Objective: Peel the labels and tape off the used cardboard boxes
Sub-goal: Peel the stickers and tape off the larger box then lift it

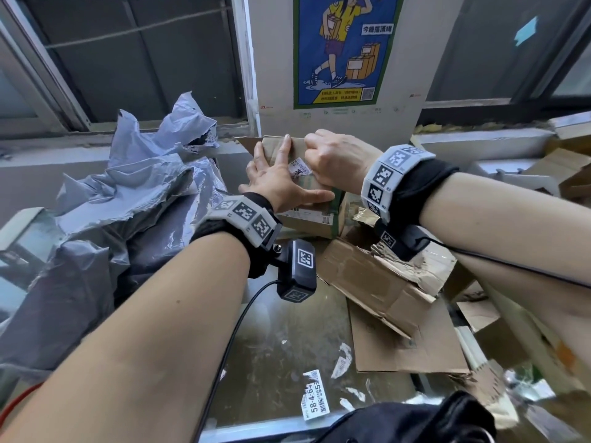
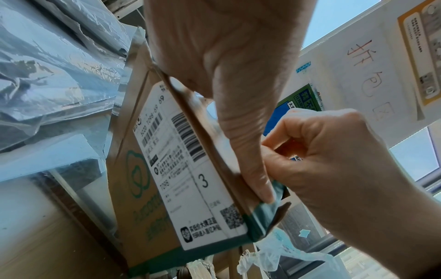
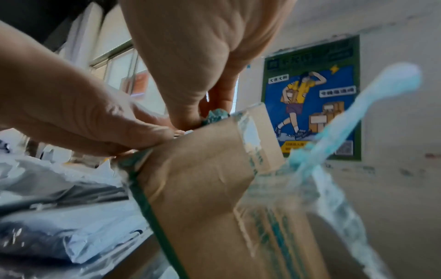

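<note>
**Two hands on a taped box by the poster wall**

The cardboard box (image 1: 305, 199) stands on a heap of flattened cartons, close to the wall under the blue delivery poster (image 1: 347, 49). A white shipping label (image 2: 188, 169) with barcodes and a large 3 covers one side, and green tape (image 2: 262, 220) wraps the corner and edges. On top sits a small torn scrap of label (image 1: 300, 169).

The left hand (image 1: 281, 180) lies flat over the top of the box, fingers spread and straight, the thumb running down along the taped edge. The right hand (image 1: 335, 161) is curled tight at the far top edge, thumb and fingers pinching a crumpled bit of the green tape there. A loose strip of pale blue-green tape (image 3: 358, 117) trails off the box, blurred in the right wrist view.

To the left lies a big pile of grey plastic mailer bags (image 1: 128, 193). In front of the box, torn cardboard (image 1: 380, 282) lies on a glossy table top (image 1: 281, 340), where a peeled label scrap (image 1: 311, 399) and smaller white bits are scattered.
</note>
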Action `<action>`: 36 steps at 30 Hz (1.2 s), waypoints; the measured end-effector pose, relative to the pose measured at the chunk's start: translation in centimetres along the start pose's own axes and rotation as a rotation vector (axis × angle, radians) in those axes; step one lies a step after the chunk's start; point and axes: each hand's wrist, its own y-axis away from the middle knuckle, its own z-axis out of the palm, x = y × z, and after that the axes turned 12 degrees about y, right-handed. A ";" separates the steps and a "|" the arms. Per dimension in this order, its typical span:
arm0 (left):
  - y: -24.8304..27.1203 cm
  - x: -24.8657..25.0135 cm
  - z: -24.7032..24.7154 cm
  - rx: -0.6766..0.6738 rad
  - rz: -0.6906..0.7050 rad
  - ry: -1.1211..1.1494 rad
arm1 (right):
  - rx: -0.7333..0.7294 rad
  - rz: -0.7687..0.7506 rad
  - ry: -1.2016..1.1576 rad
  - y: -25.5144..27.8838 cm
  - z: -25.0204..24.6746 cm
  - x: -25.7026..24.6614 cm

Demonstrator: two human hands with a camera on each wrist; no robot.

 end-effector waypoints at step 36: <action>-0.7 -0.8 -0.2 -0.009 0.018 0.006 | -0.151 0.186 0.001 -0.9 2.1 -0.5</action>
